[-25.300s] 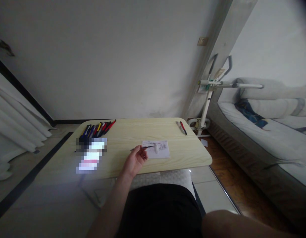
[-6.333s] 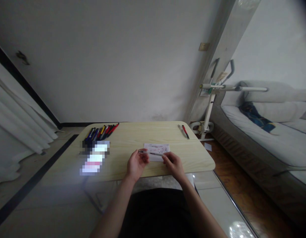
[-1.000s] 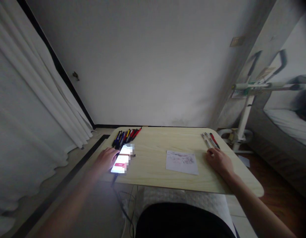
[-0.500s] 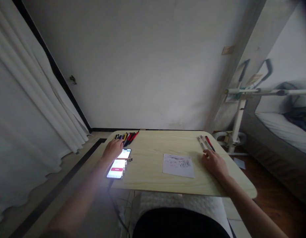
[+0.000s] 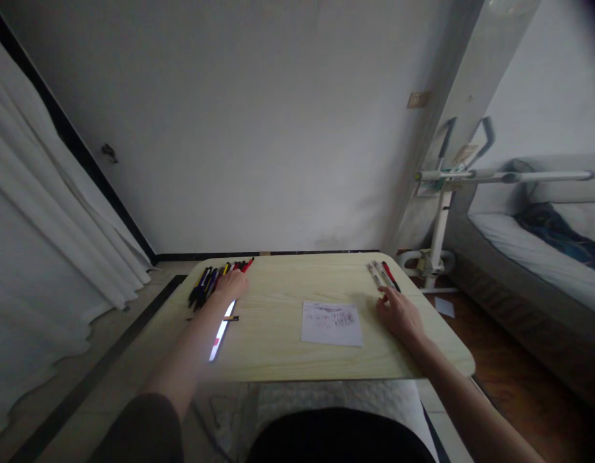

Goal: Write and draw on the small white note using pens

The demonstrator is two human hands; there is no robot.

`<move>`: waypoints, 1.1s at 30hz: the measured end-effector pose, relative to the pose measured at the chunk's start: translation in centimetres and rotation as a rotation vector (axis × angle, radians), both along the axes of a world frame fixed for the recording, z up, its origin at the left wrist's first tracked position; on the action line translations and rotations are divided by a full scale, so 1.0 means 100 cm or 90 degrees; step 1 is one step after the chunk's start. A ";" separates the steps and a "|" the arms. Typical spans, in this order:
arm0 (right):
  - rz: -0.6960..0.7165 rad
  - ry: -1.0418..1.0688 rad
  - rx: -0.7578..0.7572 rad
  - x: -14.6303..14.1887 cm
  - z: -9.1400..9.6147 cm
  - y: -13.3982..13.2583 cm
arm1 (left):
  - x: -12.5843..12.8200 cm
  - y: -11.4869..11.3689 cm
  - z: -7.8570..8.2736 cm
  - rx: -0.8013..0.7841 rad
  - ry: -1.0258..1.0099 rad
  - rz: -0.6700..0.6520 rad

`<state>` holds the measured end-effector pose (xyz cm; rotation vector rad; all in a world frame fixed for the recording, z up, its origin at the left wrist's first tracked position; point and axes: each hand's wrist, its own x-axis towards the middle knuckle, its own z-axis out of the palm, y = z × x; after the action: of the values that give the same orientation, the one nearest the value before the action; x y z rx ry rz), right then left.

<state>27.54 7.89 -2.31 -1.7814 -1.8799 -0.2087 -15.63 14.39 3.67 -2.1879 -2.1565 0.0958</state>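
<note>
My left hand (image 5: 232,285) lies over the right part of a row of pens (image 5: 204,286) at the table's far left. Its fingers are hidden behind the back of the hand, so whether they grip a pen is not visible. Under that wrist is a lit phone (image 5: 221,334), mostly covered, with a dark stick-like thing (image 5: 231,318) across it. My right hand (image 5: 401,315) rests on the table, fingers loosely bent and apart. Just beyond its fingertips lie several pens (image 5: 384,275), pale ones and a red-and-black one. A sheet of scribbled paper (image 5: 331,323) lies between my hands.
The pale wooden table (image 5: 278,354) has rounded corners and stands near a wall. On the left hangs a white curtain (image 5: 47,257). White exercise equipment (image 5: 439,225) and a bed (image 5: 509,257) are at the right. A cable (image 5: 208,431) runs below the table's front edge.
My left hand has moved rightward across the pens, uncovering those on the left and covering more of the phone. The view has turned slightly right. My right hand stays beside its pens.
</note>
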 end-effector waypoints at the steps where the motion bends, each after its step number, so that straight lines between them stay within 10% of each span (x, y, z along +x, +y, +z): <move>1: 0.003 0.002 0.001 0.000 0.000 0.000 | 0.001 0.000 -0.001 0.005 0.004 -0.001; 33: 0.021 0.004 -0.005 -0.005 0.009 -0.006 | 0.025 0.019 -0.013 0.106 -0.007 0.063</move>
<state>27.00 7.33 -1.41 -1.7529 -1.9079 -0.1837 -13.17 16.32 2.39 -1.9972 -2.1904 -0.0876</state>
